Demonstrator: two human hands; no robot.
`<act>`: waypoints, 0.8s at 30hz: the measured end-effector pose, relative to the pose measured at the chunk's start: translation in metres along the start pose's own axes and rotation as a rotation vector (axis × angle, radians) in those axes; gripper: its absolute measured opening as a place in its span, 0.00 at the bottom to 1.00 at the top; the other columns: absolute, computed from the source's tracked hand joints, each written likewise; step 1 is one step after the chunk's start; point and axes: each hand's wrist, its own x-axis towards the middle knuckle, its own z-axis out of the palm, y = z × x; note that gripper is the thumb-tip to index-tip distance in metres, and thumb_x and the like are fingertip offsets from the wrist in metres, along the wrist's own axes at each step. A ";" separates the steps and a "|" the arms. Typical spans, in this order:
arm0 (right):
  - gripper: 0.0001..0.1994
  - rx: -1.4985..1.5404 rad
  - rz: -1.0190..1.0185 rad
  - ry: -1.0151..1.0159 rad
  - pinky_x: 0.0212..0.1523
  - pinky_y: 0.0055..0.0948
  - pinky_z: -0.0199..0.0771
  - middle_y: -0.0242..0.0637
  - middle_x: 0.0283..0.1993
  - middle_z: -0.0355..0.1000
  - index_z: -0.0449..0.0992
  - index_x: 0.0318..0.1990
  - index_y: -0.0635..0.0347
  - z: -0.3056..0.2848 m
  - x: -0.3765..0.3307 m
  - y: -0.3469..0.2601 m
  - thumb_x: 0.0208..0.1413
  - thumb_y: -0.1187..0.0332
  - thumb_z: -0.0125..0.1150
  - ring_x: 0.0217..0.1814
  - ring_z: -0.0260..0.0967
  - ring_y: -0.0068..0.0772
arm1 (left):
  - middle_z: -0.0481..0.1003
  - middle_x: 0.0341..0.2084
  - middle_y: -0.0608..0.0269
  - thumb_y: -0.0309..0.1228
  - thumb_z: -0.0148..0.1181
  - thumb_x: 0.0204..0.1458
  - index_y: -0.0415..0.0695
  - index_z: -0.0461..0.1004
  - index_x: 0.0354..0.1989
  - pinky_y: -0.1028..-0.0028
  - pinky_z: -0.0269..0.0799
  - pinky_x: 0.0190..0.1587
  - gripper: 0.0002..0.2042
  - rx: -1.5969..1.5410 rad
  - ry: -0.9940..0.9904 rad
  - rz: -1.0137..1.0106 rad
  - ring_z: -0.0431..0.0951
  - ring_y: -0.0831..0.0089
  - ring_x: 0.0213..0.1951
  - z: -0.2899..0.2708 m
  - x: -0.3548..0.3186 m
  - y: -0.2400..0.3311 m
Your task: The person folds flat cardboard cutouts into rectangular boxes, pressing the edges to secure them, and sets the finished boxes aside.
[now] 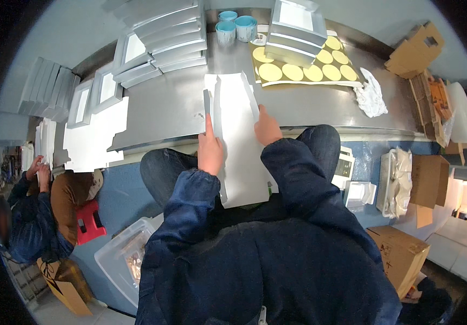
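Observation:
A long white cardboard box blank [241, 146] with grey folded edges stretches from the metal table across my lap. Along its left edge lies my left hand [210, 151], the index finger straight against the raised narrow flap and the other fingers curled at the edge. My right hand [267, 127] grips the opposite edge, its index finger on the right-hand flap and its thumb hidden. Both side flaps stand partly bent up. The blank's near end rests over my lap.
Stacked grey-white box trays [171, 40] and flat white blanks [95, 132] stand left. Blue cups [226, 33], yellow round-sticker sheets [293, 73] under more trays [297, 32], and a crumpled white cloth [371, 95] lie beyond. A co-worker [33, 216] sits left; cartons [398, 254] stand right.

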 end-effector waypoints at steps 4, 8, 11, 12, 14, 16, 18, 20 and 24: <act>0.21 -0.302 -0.008 -0.021 0.35 0.38 0.77 0.53 0.34 0.73 0.57 0.58 0.71 0.012 -0.004 -0.014 0.57 0.72 0.48 0.37 0.75 0.52 | 0.70 0.36 0.36 0.18 0.47 0.51 0.38 0.37 0.68 0.60 0.74 0.42 0.36 0.136 0.078 0.023 0.75 0.45 0.37 0.006 -0.003 0.000; 0.21 -0.511 0.149 0.077 0.30 0.29 0.80 0.47 0.38 0.72 0.58 0.58 0.71 0.025 -0.012 -0.041 0.58 0.73 0.47 0.36 0.77 0.44 | 0.70 0.37 0.40 0.19 0.50 0.49 0.28 0.38 0.65 0.63 0.75 0.40 0.36 0.334 0.001 -0.041 0.77 0.51 0.38 0.018 -0.002 0.012; 0.21 -0.470 0.081 0.117 0.29 0.31 0.80 0.48 0.41 0.71 0.57 0.58 0.70 0.023 -0.015 -0.037 0.58 0.72 0.46 0.34 0.77 0.46 | 0.67 0.43 0.39 0.19 0.51 0.49 0.28 0.41 0.65 0.63 0.71 0.46 0.35 0.156 0.072 -0.036 0.73 0.51 0.47 0.025 -0.002 -0.004; 0.21 -0.468 0.083 0.120 0.29 0.31 0.80 0.48 0.41 0.71 0.57 0.58 0.70 0.022 -0.015 -0.037 0.58 0.72 0.46 0.34 0.77 0.46 | 0.64 0.48 0.39 0.19 0.51 0.48 0.29 0.43 0.65 0.59 0.66 0.50 0.35 0.216 0.164 -0.006 0.68 0.50 0.51 0.022 -0.001 -0.007; 0.21 -0.437 0.107 0.099 0.28 0.31 0.80 0.50 0.42 0.70 0.58 0.58 0.69 0.021 -0.012 -0.035 0.59 0.71 0.46 0.34 0.77 0.45 | 0.61 0.52 0.39 0.20 0.51 0.48 0.31 0.46 0.65 0.56 0.62 0.54 0.34 0.276 0.254 0.031 0.63 0.48 0.55 0.023 0.005 -0.008; 0.20 -0.442 0.110 0.078 0.28 0.32 0.79 0.51 0.43 0.70 0.58 0.57 0.69 0.018 -0.013 -0.034 0.59 0.70 0.47 0.34 0.77 0.46 | 0.54 0.60 0.43 0.21 0.52 0.47 0.36 0.53 0.64 0.49 0.53 0.58 0.31 0.354 0.267 0.173 0.55 0.45 0.60 0.015 0.017 0.007; 0.20 -0.444 0.110 0.051 0.28 0.33 0.79 0.52 0.44 0.69 0.58 0.56 0.69 0.017 -0.013 -0.033 0.59 0.70 0.47 0.34 0.77 0.46 | 0.57 0.62 0.51 0.25 0.53 0.49 0.50 0.66 0.58 0.49 0.51 0.60 0.24 0.507 0.352 0.496 0.55 0.49 0.63 0.009 0.042 0.029; 0.17 -0.413 0.074 0.040 0.29 0.36 0.78 0.52 0.42 0.70 0.60 0.54 0.68 0.017 -0.011 -0.033 0.58 0.70 0.47 0.34 0.76 0.47 | 0.63 0.59 0.60 0.27 0.58 0.46 0.52 0.66 0.58 0.53 0.50 0.64 0.26 0.523 0.019 0.927 0.56 0.60 0.65 0.011 0.084 0.034; 0.16 -0.324 0.007 0.082 0.29 0.39 0.78 0.51 0.41 0.70 0.60 0.53 0.67 0.015 -0.012 -0.018 0.58 0.72 0.45 0.34 0.76 0.49 | 0.75 0.41 0.68 0.31 0.63 0.44 0.51 0.74 0.43 0.57 0.59 0.60 0.15 0.905 -0.527 1.140 0.71 0.65 0.52 0.024 0.142 0.067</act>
